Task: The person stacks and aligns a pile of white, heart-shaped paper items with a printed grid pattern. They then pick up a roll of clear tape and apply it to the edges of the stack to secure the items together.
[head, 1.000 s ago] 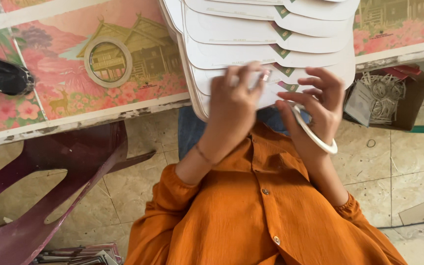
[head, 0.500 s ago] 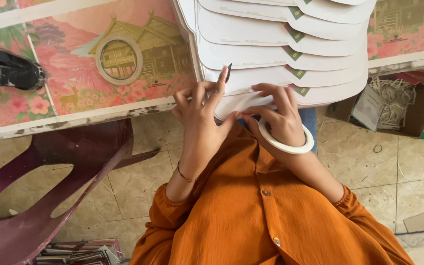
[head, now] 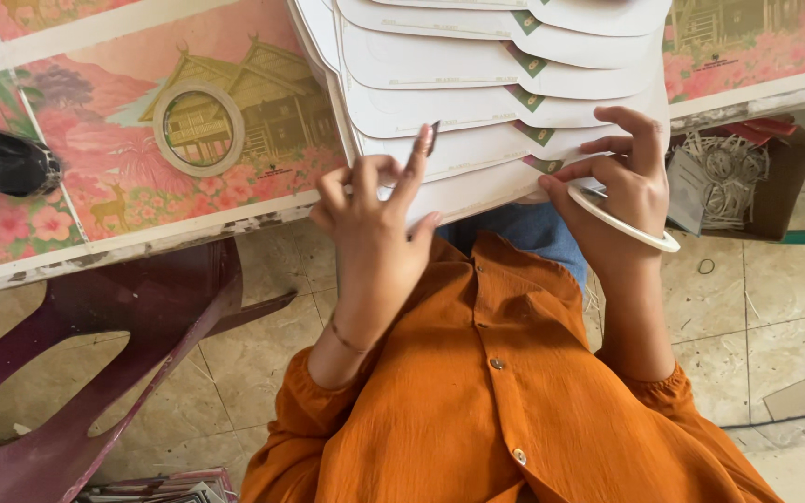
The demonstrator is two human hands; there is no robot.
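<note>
A fanned stack of white cards (head: 477, 65) with rounded edges and small green corner marks lies over the table edge towards my lap. My left hand (head: 375, 219) pinches the near edge of the lowest card (head: 463, 191), with its index finger raised. My right hand (head: 621, 177) grips the right end of the lowest cards, thumb under and fingers on top. A thin white ring (head: 626, 222), like a tape roll, hangs around my right hand. My orange shirt (head: 505, 401) fills the bottom of the view.
Pink illustrated sheets (head: 104, 177) cover the table; on them lie a pale tape ring (head: 199, 128) and a black tape dispenser (head: 2, 160). A purple plastic chair (head: 95, 373) stands at lower left. A cardboard box with paper shreds (head: 743, 177) sits on the tiled floor at right.
My right hand has moved right to the end of the cards. My left hand has stayed on the lowest card and now pinches its edge, index finger raised.
</note>
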